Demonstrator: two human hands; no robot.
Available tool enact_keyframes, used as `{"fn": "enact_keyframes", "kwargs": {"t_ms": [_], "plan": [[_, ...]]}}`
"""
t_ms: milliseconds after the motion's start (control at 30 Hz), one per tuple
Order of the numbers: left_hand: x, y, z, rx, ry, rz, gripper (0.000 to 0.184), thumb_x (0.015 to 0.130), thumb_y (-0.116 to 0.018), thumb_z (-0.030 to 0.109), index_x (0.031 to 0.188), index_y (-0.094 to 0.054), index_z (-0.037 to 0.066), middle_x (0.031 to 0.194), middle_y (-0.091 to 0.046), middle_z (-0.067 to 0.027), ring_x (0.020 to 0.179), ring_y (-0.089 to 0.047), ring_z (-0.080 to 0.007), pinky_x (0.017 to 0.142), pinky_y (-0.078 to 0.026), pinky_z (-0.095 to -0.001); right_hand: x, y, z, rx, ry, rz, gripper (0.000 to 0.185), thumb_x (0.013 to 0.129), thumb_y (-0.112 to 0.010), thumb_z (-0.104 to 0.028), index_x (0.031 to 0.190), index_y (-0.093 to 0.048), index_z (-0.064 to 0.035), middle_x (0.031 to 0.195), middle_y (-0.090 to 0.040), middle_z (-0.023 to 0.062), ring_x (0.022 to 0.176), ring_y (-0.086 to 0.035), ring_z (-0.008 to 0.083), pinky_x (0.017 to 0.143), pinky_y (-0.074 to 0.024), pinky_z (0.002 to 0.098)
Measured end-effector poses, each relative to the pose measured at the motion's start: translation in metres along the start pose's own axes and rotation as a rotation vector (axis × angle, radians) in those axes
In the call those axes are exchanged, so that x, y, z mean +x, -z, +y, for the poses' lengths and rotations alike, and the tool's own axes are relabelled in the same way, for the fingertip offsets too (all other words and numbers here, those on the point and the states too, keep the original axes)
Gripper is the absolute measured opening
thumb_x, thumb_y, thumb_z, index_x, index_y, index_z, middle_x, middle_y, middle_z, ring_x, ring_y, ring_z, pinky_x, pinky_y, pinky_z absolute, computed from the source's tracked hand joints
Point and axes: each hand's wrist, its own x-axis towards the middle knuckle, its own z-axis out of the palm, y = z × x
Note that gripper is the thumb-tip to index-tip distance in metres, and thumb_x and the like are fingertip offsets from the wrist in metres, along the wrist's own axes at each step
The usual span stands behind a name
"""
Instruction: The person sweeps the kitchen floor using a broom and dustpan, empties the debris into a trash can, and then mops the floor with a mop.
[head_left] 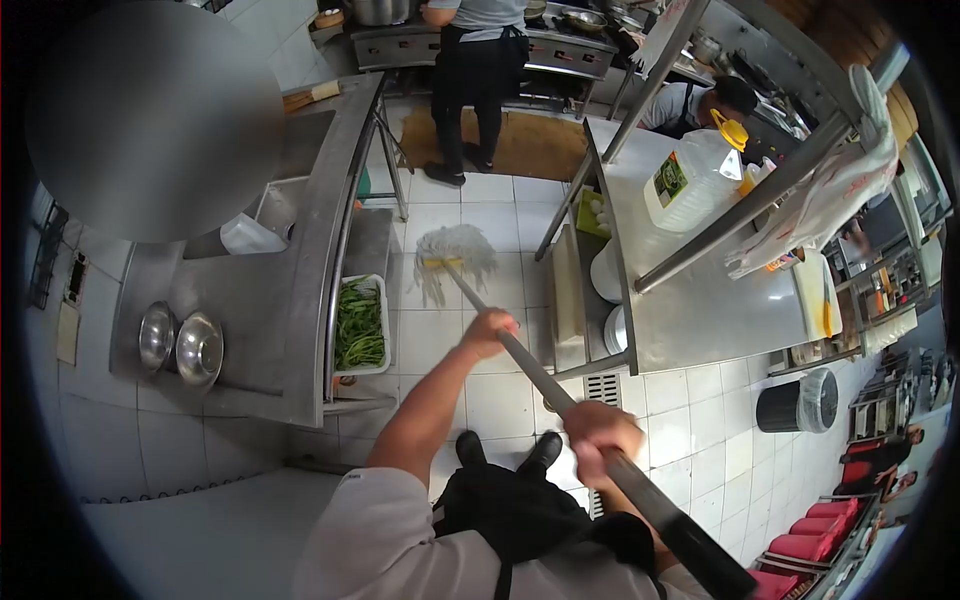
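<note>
Both my hands are wrapped round the long grey handle of a mop (541,379). My left hand (488,333) grips it lower down, towards the mop head. Higher up, nearer my body, my right hand (603,437) is closed on the same handle and looks slightly blurred. The mop's pale, stringy head (462,245) lies spread on the white tiled floor (430,330) ahead of me, with a yellow piece where handle and strings meet. The handle's dark upper end passes by my right side.
On the left stands a steel counter (270,330) with metal bowls (200,348); a crate of greens (361,325) sits below its edge. A steel table (690,325) with a large jug (695,180) is on the right. A person (480,80) stands ahead at the stove. A black bin (790,405) is farther right.
</note>
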Motion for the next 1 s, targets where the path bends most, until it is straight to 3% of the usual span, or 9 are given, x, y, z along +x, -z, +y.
{"fn": "enact_keyframes", "kwargs": {"t_ms": [167, 267, 400, 467, 533, 600, 767, 900, 1000], "plan": [[0.002, -0.013, -0.025, 0.183, 0.115, 0.145, 0.022, 0.072, -0.069, 0.014, 0.063, -0.051, 0.004, 0.066, -0.055, -0.0133, 0.070, -0.055, -0.0365, 0.066, -0.046, -0.0437, -0.020, -0.006, 0.027, 0.016, -0.104, 0.104, 0.026, 0.089, -0.060, -0.020, 0.075, -0.046, -0.0032, 0.063, -0.052, 0.0077, 0.059, -0.053, 0.0209, 0.067, -0.0469, 0.0409], [0.001, -0.042, 0.027, 0.213, 0.166, 0.386, 0.025, 0.072, -0.070, 0.016, 0.063, -0.050, 0.005, 0.067, -0.055, -0.0140, 0.069, -0.055, -0.0369, 0.064, -0.046, -0.0446, 0.005, 0.015, -0.015, 0.085, -0.039, 0.083, 0.032, 0.090, -0.056, -0.028, 0.072, -0.045, -0.0040, 0.058, -0.048, 0.0059, 0.050, -0.046, 0.0182, 0.056, -0.0435, 0.0369], [-0.013, -0.050, 0.126, 0.124, 0.306, 0.300, 0.032, 0.074, -0.073, 0.026, 0.060, -0.051, 0.007, 0.064, -0.057, -0.0135, 0.068, -0.058, -0.0360, 0.061, -0.046, -0.0449, 0.047, 0.039, -0.094, 0.109, 0.085, -0.010, 0.028, 0.089, -0.053, -0.025, 0.071, -0.044, -0.0061, 0.051, -0.047, 0.0031, 0.037, -0.041, 0.0154, 0.041, -0.0376, 0.0308], [-0.027, -0.043, 0.158, -0.016, 0.123, 0.177, 0.039, 0.072, -0.077, 0.029, 0.058, -0.050, 0.005, 0.057, -0.055, -0.0132, 0.059, -0.057, -0.0341, 0.054, -0.044, -0.0421, 0.056, 0.044, -0.125, 0.151, 0.134, 0.038, 0.026, 0.089, -0.055, -0.024, 0.072, -0.046, -0.0072, 0.049, -0.049, 0.0012, 0.036, -0.045, 0.0118, 0.037, -0.0406, 0.0275], [-0.041, -0.037, 0.173, -0.158, 0.044, 0.064, 0.040, 0.075, -0.077, 0.029, 0.057, -0.050, 0.006, 0.053, -0.054, -0.0114, 0.050, -0.055, -0.0314, 0.048, -0.041, -0.0385, 0.058, 0.055, -0.141, 0.343, 0.145, -0.004, 0.036, 0.081, -0.075, -0.029, 0.072, -0.049, -0.0050, 0.049, -0.052, 0.0028, 0.036, -0.050, 0.0133, 0.034, -0.0436, 0.0253], [-0.050, -0.040, 0.169, -0.157, -0.053, -0.039, 0.038, 0.076, -0.075, 0.026, 0.055, -0.050, 0.006, 0.051, -0.051, -0.0113, 0.047, -0.053, -0.0315, 0.046, -0.039, -0.0382, 0.068, 0.059, -0.152, 0.464, 0.174, -0.130, 0.035, 0.077, -0.081, -0.021, 0.075, -0.049, -0.0056, 0.053, -0.055, 0.0025, 0.038, -0.052, 0.0127, 0.036, -0.0463, 0.0244], [-0.043, -0.037, 0.150, -0.205, -0.173, 0.077, 0.033, 0.076, -0.072, 0.018, 0.054, -0.049, 0.006, 0.050, -0.048, -0.0114, 0.046, -0.051, -0.0320, 0.045, -0.039, -0.0400, 0.074, 0.021, -0.137, 0.270, 0.319, 0.114, 0.043, 0.078, -0.079, -0.030, 0.081, -0.041, -0.0106, 0.052, -0.052, -0.0012, 0.039, -0.051, 0.0061, 0.036, -0.0421, 0.0165], [-0.025, -0.030, 0.104, -0.120, -0.206, 0.197, 0.030, 0.073, -0.068, 0.013, 0.054, -0.046, 0.006, 0.052, -0.048, -0.0124, 0.048, -0.052, -0.0337, 0.045, -0.040, -0.0422, 0.071, 0.017, -0.104, 0.354, 0.293, -0.199, 0.035, 0.078, -0.079, -0.024, 0.081, -0.048, -0.0097, 0.060, -0.057, 0.0028, 0.039, -0.051, 0.0134, 0.038, -0.0460, 0.0233], [0.007, -0.024, 0.060, -0.041, -0.186, 0.231, 0.031, 0.074, -0.067, 0.011, 0.055, -0.043, 0.006, 0.054, -0.048, -0.0137, 0.052, -0.051, -0.0365, 0.049, -0.040, -0.0447, 0.069, -0.005, -0.061, 0.094, 0.360, 0.103, 0.033, 0.082, -0.074, -0.024, 0.080, -0.045, -0.0090, 0.051, -0.050, -0.0019, 0.036, -0.048, 0.0089, 0.033, -0.0407, 0.0220]]}}
